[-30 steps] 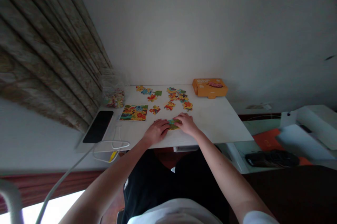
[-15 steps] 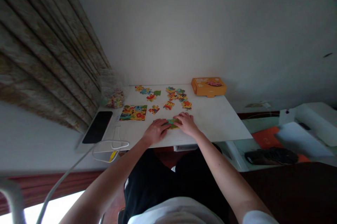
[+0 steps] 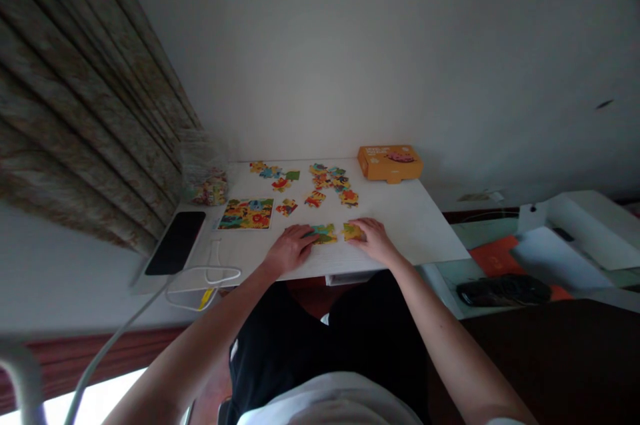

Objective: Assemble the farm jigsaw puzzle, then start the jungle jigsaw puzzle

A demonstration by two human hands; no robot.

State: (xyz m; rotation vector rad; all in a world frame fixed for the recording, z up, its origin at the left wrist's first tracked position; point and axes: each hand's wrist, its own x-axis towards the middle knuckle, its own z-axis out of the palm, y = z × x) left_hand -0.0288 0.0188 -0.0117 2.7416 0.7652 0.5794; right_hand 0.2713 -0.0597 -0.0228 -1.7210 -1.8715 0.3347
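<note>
My left hand [image 3: 289,250] rests with its fingertips on a green-and-blue jigsaw piece [image 3: 324,233] lying on the white table [image 3: 400,228]. My right hand [image 3: 375,242] has its fingers on a yellow jigsaw piece [image 3: 353,232], a little to the right of the green one. The two pieces lie apart. Left of my hands lies a joined colourful animal puzzle section [image 3: 245,214]. Several loose puzzle pieces [image 3: 323,178] are scattered across the far part of the table. Parts of both held pieces are hidden under my fingers.
An orange puzzle box [image 3: 389,163] stands at the table's far edge. A clear bag of puzzle pieces [image 3: 205,178] sits by a curtain [image 3: 75,98]. A black phone [image 3: 176,243] and a white cable [image 3: 203,275] lie at the left end.
My hands have moved apart. The right hand has carried the yellow piece rightward, away from the green piece. The view has also shifted slightly.
</note>
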